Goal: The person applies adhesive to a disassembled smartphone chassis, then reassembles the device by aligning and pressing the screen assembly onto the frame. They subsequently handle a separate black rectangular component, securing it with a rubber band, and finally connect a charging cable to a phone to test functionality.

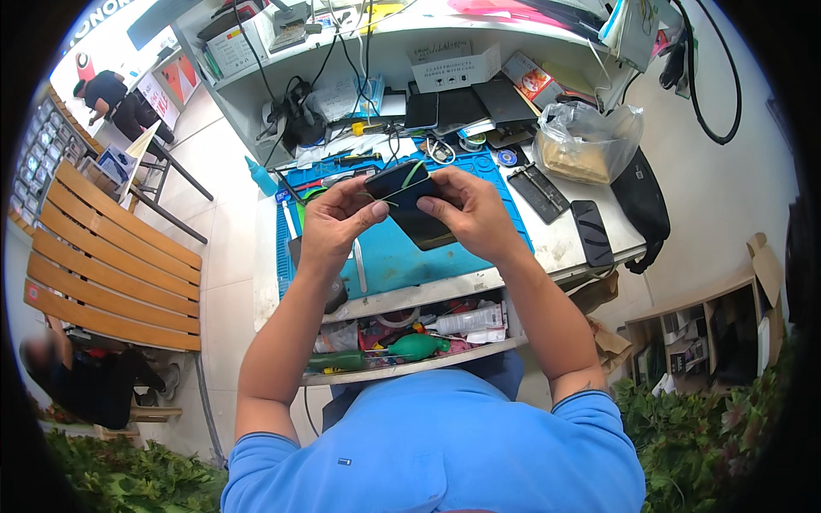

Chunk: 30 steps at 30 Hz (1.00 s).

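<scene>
Above the blue work mat (398,267), a dark phone (395,178) is held up between my two hands. Thumb and fingers of my left hand (335,224) pinch its left side. At the right side, my right hand (472,209) grips it with the thumb on the near face. Thin light-green strips (412,175) show on the phone's dark surface. Just below it is a dark, glossy flat panel (425,234); whether it is joined to the phone I cannot tell. A slim pale tool (360,267) lies on the mat near my left wrist.
An open drawer (342,376) holds a green blower bulb (416,346) and a white tube (466,321). Right of the mat lie a phone frame (539,193), a black phone (592,233) and a plastic bag (590,141). A blue bottle (262,178) stands left. People are farther left.
</scene>
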### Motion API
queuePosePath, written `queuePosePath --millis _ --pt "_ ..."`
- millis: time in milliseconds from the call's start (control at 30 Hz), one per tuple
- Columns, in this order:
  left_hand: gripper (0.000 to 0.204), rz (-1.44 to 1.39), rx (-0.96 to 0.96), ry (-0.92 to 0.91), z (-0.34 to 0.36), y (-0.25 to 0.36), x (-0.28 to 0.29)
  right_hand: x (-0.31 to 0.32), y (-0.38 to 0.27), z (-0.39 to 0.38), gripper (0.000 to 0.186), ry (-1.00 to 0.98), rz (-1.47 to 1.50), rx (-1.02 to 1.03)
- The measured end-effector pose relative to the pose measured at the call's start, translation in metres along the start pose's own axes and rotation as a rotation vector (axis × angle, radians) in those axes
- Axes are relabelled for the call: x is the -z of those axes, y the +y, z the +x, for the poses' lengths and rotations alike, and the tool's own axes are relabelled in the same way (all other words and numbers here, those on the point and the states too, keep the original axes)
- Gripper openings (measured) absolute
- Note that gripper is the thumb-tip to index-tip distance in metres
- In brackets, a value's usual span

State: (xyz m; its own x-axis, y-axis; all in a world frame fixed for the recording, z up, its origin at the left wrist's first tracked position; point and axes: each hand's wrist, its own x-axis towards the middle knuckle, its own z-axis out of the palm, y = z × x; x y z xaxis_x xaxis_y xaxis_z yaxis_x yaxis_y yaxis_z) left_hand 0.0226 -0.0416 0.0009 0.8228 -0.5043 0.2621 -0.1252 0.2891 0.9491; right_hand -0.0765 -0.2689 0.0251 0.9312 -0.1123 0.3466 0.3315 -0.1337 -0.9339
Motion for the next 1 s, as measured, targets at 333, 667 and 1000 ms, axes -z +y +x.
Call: queuePosePath --millis 333,667,1000 --pt "0.035 0.383 -0.426 -0.188 -0.012 0.000 -0.016 0.011 0.056 -0.043 0.032 0.036 0.010 0.265" --pt "0.037 0.499 -0.522 -0.288 -0.027 -0.005 -0.017 0.021 0.049 -0.068 0.042 -0.030 -0.215 0.209" --pt "0.037 0.538 -0.604 -0.298 -0.028 -0.003 -0.024 0.022 0.008 -0.073 0.040 0.061 -0.578 0.631"
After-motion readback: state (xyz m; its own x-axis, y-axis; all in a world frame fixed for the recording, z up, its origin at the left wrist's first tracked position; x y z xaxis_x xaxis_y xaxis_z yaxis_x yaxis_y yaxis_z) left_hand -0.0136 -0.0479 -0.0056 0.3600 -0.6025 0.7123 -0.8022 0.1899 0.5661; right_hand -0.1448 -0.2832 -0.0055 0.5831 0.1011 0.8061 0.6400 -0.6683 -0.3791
